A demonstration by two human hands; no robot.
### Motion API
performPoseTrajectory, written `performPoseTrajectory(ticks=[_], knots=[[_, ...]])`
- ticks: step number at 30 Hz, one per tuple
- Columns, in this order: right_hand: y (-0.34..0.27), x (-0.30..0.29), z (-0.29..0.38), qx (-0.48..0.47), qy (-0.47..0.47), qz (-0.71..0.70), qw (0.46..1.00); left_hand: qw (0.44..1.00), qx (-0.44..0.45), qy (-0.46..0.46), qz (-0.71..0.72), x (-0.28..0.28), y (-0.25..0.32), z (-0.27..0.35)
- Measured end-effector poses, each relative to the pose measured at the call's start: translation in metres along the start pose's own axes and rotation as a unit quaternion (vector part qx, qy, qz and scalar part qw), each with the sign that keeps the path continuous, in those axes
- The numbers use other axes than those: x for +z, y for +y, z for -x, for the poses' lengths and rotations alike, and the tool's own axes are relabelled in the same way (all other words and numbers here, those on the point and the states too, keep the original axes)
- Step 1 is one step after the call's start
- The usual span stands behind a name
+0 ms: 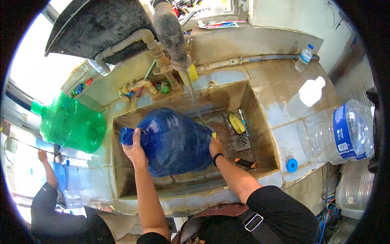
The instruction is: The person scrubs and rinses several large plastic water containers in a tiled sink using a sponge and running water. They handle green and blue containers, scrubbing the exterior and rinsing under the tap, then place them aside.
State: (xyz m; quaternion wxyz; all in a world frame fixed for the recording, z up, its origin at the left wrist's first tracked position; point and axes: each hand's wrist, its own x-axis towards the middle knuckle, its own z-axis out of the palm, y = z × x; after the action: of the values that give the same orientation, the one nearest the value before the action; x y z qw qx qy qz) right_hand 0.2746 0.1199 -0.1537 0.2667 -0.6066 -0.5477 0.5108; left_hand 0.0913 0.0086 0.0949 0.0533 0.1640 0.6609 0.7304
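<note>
A large blue plastic water jug (178, 141) lies on its side in the tiled sink (260, 140), its neck towards the left. My left hand (135, 152) grips the jug's neck, thumb across the top. At the base end, my right hand (215, 147) holds a small yellow piece (214, 135), perhaps a sponge, against the jug; most of it is hidden by my fingers. Water (195, 97) runs from the pipe spout (181, 63) onto the jug near its base. On the sink floor lie a yellow brush-like object (236, 123), a toothbrush (243, 122) and an orange-and-black utility knife (245, 163).
Left of the sink lies a green water jug (74, 122). On the right ledge are a blue cap (292, 165), a white-and-clear bottle (307, 94), a small water bottle (304, 58) and a large clear bottle (341, 134). Another person's arm (48, 174) is at far left.
</note>
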Motion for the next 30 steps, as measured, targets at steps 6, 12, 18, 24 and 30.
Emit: performPoseTrajectory(ticks=[6, 12, 18, 24, 30], knots=[[-0.071, 0.018, 0.014, -0.346, -0.085, 0.068, 0.932, 0.996, -0.078, 0.045, 0.025, -0.076, -0.034, -0.052], [-0.045, 0.042, -0.106, 0.023, -0.373, 0.006, 0.928, 0.993, -0.099, 0.035, 0.054, -0.17, -0.084, -0.084], [0.027, 0.022, -0.025, 0.463, -0.399, -0.206, 0.765, 0.939, -0.22, 0.207, 0.166, -0.196, -0.135, -0.08], [-0.009, -0.025, 0.004, 0.137, -0.634, 0.141, 0.748, 0.967, -0.132, 0.186, 0.111, -0.116, -0.08, -0.051], [-0.095, -0.224, 0.028, -0.279, 0.03, 0.341, 0.897, 0.995, 0.076, -0.057, -0.02, 0.04, -0.012, 0.008]])
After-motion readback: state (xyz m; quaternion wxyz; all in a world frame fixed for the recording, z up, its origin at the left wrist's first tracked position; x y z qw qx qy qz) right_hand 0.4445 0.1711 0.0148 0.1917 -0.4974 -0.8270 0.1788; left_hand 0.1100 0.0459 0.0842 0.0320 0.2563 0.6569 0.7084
